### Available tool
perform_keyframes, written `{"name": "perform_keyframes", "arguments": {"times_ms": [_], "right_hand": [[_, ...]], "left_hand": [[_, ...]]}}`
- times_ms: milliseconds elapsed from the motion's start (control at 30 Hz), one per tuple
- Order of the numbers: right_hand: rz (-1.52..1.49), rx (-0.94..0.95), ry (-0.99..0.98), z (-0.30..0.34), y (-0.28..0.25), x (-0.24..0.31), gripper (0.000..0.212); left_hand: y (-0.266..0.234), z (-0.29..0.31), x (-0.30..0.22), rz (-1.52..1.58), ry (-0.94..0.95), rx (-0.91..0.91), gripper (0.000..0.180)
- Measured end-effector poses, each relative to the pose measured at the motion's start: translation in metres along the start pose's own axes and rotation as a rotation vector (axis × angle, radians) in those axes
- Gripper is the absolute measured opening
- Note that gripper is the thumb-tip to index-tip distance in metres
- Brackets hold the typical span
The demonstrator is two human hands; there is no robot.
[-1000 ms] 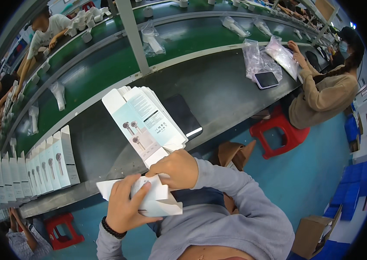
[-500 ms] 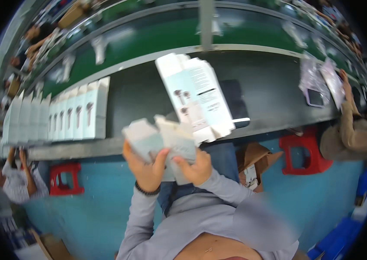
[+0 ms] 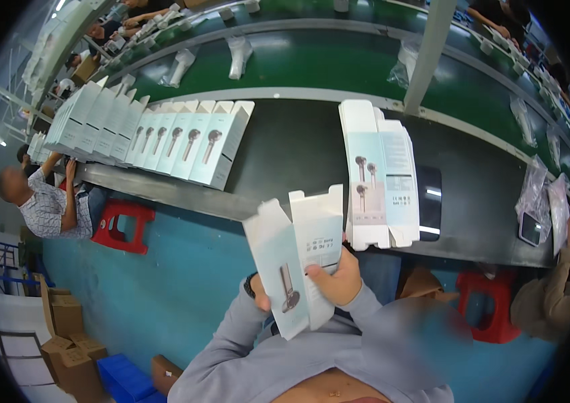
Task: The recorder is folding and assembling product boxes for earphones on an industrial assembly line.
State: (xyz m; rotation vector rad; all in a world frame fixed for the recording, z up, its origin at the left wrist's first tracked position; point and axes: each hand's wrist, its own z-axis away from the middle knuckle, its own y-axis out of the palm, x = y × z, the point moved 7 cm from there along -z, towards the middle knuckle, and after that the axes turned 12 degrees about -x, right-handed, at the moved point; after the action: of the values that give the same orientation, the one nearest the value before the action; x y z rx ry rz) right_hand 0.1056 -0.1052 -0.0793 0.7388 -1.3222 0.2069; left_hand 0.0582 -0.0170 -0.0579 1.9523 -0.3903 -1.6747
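A pale blue and white cardboard box (image 3: 281,263) with an earphone picture is held up in front of my body, its top flaps standing open. My left hand (image 3: 260,293) grips it by the left side, with most fingers hidden behind the card. On the right panel, my right hand (image 3: 340,279) is closed with the thumb on the front. Just beyond my right hand lies a stack of flat, unfolded cartons (image 3: 384,181) on the dark table. Formed boxes (image 3: 208,142) of the same kind stand in a row at the left, with upper flaps open.
A dark phone-like slab (image 3: 431,201) lies beside the carton stack. Plastic bags (image 3: 534,191) and a phone (image 3: 530,229) are at the table's right end, near another person's arm. A metal post (image 3: 429,57) rises at the far edge, before a green conveyor (image 3: 298,62). Red stools (image 3: 124,227) stand by the table.
My view has turned left. The box in my hands has turned so its earphone panel faces me and its sides spread more. My left hand has slid behind its left edge.
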Motion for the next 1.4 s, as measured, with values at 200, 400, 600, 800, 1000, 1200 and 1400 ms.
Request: {"name": "perform_keyframes", "arguments": {"times_ms": [200, 400, 600, 800, 1000, 1200, 1400], "right_hand": [[-0.166, 0.042, -0.208, 0.001, 0.005, 0.01, 0.1], [-0.177, 0.04, -0.285, 0.012, 0.012, 0.01, 0.116], [0.017, -0.058, -0.302, 0.003, 0.005, 0.011, 0.09], [0.317, -0.069, -0.6, 0.008, 0.003, 0.021, 0.081], [0.084, -0.211, -0.612, 0.015, 0.006, 0.022, 0.054], [-0.282, -0.329, -0.609, 0.02, 0.003, 0.03, 0.034], [0.118, -0.058, -0.22, 0.002, 0.013, 0.028, 0.012]], "left_hand": [[-0.011, 0.008, -0.014, -0.157, 0.098, -0.125, 0.122], [0.015, 0.004, -0.037, -1.179, 0.518, -0.1, 0.114], [0.028, 0.021, -0.054, -1.241, 0.817, 0.029, 0.096], [0.023, 0.01, -0.051, -1.145, 0.532, 0.163, 0.074], [0.031, 0.011, -0.044, -0.808, 0.718, -0.013, 0.066], [0.031, 0.009, -0.04, -0.8, 0.747, -0.103, 0.072], [0.029, 0.016, -0.053, -0.975, 1.04, -0.04, 0.085]]}}
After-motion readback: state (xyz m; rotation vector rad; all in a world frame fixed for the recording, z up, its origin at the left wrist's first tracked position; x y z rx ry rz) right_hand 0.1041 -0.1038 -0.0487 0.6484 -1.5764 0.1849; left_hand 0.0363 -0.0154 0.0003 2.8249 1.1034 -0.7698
